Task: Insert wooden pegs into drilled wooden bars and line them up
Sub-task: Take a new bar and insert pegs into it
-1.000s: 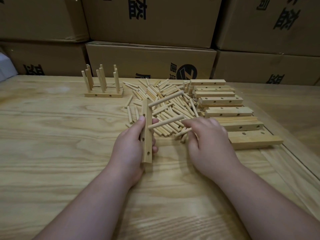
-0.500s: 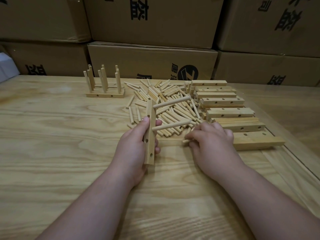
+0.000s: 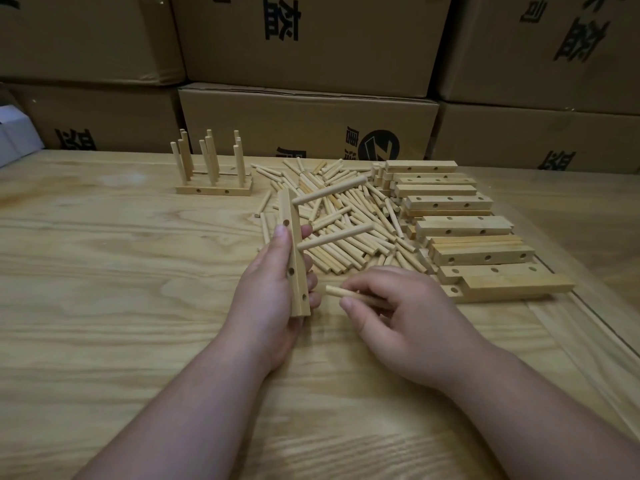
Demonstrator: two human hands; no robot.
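Head view over a wooden tabletop (image 3: 104, 271). The left hand (image 3: 273, 289) grips a drilled bar (image 3: 295, 258) and holds it roughly on end above the tabletop, thumb on the near face and fingertips showing past the far edge. 2 pegs already sit in the bar: an upper peg (image 3: 329, 191) and a lower peg (image 3: 335, 237), both projecting to the right over the loose stock. Open holes show on the bar's near face, 1 above the thumb and 2 toward the lower end.

The right hand (image 3: 398, 306) pinches a single peg (image 3: 341, 292) between thumb and curled fingers. The free end of this peg points left toward the lower part of the bar, near it but not touching.

Behind the hands lies a pile of loose pegs (image 3: 349, 216). To its right, a stack of drilled bars (image 3: 460, 226) lies in overlapping rows, holes facing the viewer. At the back left stands a group of finished bars (image 3: 213, 190) with pegs upright, set one behind another; their exact count cannot be told. Cardboard boxes (image 3: 304, 123) with printed markings line the far edge of the tabletop.
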